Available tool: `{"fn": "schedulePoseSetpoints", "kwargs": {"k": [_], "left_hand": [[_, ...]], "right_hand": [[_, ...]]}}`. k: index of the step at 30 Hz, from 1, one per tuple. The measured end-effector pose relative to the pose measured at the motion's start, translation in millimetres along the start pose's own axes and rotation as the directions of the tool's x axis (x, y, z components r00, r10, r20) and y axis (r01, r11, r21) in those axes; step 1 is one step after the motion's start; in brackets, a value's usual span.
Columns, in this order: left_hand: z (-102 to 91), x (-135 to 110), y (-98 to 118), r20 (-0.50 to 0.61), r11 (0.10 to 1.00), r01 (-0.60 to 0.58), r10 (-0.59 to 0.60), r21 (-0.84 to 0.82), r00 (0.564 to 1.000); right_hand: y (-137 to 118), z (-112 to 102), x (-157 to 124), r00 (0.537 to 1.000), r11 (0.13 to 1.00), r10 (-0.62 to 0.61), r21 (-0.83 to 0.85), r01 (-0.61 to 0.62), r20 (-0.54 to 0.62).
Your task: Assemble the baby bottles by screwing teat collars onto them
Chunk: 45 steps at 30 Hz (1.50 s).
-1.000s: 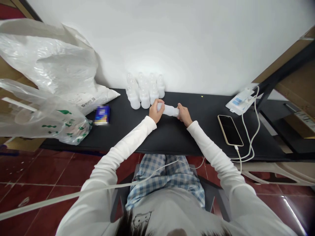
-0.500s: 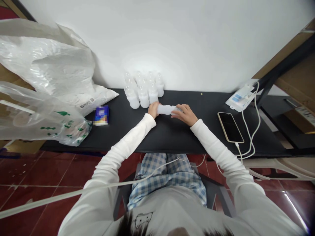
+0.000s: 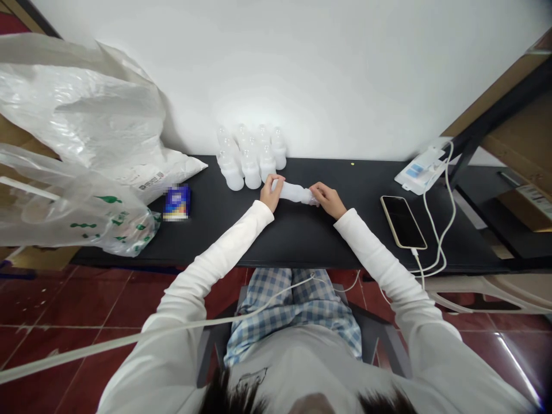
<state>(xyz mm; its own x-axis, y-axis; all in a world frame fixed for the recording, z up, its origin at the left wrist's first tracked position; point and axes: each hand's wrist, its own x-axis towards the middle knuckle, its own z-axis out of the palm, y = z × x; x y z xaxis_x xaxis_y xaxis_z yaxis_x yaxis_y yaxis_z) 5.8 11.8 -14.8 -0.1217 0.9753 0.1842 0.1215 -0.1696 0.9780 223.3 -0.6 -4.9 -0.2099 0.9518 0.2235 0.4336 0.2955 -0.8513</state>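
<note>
A white plastic bottle (image 3: 294, 192) with a clear cap lies sideways between my hands, just above the black table. My left hand (image 3: 271, 192) wraps round its left end. At the other end, my right hand (image 3: 326, 199) pinches the clear cap (image 3: 313, 198) with thumb and fingers. Several similar white bottles with clear domed caps (image 3: 250, 164) stand upright in a cluster by the wall, just beyond my left hand.
The black table (image 3: 336, 241) carries a small blue packet (image 3: 177, 202) and large plastic bags (image 3: 77, 167) on the left. To the right lie a phone (image 3: 403, 223) with a white cable (image 3: 442, 230) and a white power strip (image 3: 420, 171).
My right hand has drawn its fingers together on the bottle's capped end. The bottle now tilts slightly down to the right, and my left hand has shifted its grip a little.
</note>
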Motion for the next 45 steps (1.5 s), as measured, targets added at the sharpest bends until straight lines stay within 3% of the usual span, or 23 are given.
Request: {"fn": "schedulePoseSetpoints", "kwargs": {"k": [2, 5, 8, 11, 14, 19, 24, 27, 32, 35, 38, 41, 45], "left_hand": [[0.2, 0, 2, -0.018, 1.0, 0.018, -0.019, -0.014, 1.0], [1.2, -1, 8, -0.035, 0.986, 0.151, -0.154, -0.072, 0.988], [2.3, 0, 14, -0.02, 0.946, 0.306, -0.31, -0.11, 0.951], [1.8, 2, 16, -0.007, 0.921, 0.351, -0.357, -0.166, 0.934], [-1.2, 7, 13, -0.015, 0.892, 0.366, -0.383, -0.265, 0.924], [-6.5, 14, 7, 0.015, 0.837, 0.401, -0.426, -0.372, 0.905], [-5.3, 12, 9, 0.05, 0.855, 0.367, -0.376, -0.367, 0.925], [-3.8, 12, 7, 0.083, 0.85, 0.345, -0.341, -0.398, 0.936], [3.4, 10, -6, 0.22, 0.924, 0.163, -0.089, -0.346, 0.972], [10.5, 5, -20, 0.353, 0.973, -0.043, 0.124, -0.229, 0.928], [14.0, 3, -29, 0.417, 0.959, -0.245, 0.284, -0.145, 0.864], [11.7, 6, -31, 0.371, 0.96, -0.274, 0.273, -0.052, 0.887], [7.5, 11, -26, 0.304, 0.992, -0.117, 0.101, 0.038, 0.947]], "right_hand": [[0, 1, 2, 0.996, 0.998, -0.036, 0.044, 0.04, -0.075], [3, 1, 6, 0.972, 0.987, -0.155, 0.013, 0.16, -0.174], [4, 0, 8, 0.934, 0.94, -0.326, -0.156, 0.303, -0.15], [4, -3, 5, 0.892, 0.838, -0.448, -0.372, 0.399, -0.053], [5, -10, 3, 0.887, 0.764, -0.46, -0.529, 0.37, -0.045], [12, -33, 5, 0.908, 0.737, -0.376, -0.654, 0.171, -0.185], [28, -38, 5, 0.965, 0.697, -0.205, -0.716, 0.025, -0.166], [28, -32, 2, 0.962, 0.687, -0.176, -0.726, -0.031, -0.208], [6, -10, -3, 0.953, 0.777, -0.258, -0.621, 0.106, -0.16], [-10, 12, -2, 0.96, 0.898, -0.269, -0.383, 0.218, -0.083], [-20, 23, 9, 0.956, 0.953, -0.281, -0.144, 0.267, -0.089], [-13, 14, 37, 0.951, 0.969, -0.234, -0.13, 0.21, -0.205], [15, -18, 83, 0.937, 0.984, -0.088, -0.174, 0.03, -0.339]]}}
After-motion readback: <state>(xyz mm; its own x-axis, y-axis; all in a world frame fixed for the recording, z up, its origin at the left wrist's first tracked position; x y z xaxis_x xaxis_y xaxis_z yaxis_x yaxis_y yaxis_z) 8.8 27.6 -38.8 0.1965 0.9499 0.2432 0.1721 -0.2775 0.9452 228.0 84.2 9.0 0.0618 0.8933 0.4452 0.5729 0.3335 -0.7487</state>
